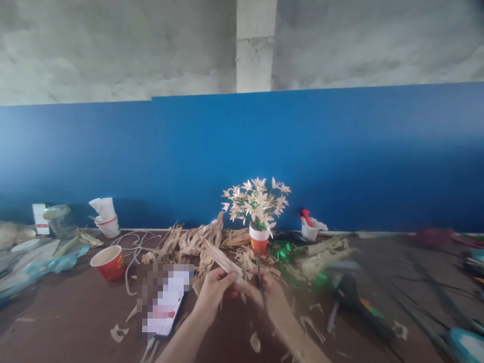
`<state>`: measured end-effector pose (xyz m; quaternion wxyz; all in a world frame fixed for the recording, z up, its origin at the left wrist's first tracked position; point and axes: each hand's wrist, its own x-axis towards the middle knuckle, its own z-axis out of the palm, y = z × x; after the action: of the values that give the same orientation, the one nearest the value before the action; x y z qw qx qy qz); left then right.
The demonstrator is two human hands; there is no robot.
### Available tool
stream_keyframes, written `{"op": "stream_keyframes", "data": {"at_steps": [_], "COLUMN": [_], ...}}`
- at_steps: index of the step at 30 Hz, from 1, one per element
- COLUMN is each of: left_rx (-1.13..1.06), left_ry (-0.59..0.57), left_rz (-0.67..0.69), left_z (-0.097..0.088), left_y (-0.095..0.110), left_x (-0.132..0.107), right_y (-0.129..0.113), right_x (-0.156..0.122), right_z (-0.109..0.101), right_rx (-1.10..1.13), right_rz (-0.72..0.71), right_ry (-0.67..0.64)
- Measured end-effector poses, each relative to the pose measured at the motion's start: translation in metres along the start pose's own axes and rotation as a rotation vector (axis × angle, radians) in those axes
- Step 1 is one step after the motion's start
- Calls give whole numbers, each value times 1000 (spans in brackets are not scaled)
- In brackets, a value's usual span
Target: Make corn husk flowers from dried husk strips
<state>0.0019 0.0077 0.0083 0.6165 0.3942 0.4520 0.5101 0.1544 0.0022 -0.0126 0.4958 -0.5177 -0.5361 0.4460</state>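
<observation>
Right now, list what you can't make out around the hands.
Head view:
Flat thing beside the left hand, which grips a dried strip: pixelated over.
Dark tool in the right hand: thin and blurred, kind unclear.
Things on the table's right: smeared by motion blur.
Forearms: cut by bottom edge.

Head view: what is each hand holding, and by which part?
The left hand pinches a dried husk strip at its near end. The right hand grips what look like scissors by their lower end.

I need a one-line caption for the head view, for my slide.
Left hand holds a pale dried husk strip, right hand holds dark scissors, before a red-and-white paper cup of pale flowers.
</observation>
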Motion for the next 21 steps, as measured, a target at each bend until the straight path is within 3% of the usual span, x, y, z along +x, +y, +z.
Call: {"op": "stream_keyframes", "data": {"at_steps": [8, 18, 21], "left_rx": [-68, -66, -77], "left_ry": [-15, 273, 276], "left_rz": [-71, 108, 142], "left_z": [9, 2, 1], "left_y": [-2, 9, 7], "left_x": [-6, -3, 0], "right_y": [-23, -12, -11], "right_x": [-4, -16, -20], "right_z": [-4, 0, 3], "right_rx": [103, 113, 87], "right_rz": [104, 262, 276], "right_ry": [89, -368, -438]}}
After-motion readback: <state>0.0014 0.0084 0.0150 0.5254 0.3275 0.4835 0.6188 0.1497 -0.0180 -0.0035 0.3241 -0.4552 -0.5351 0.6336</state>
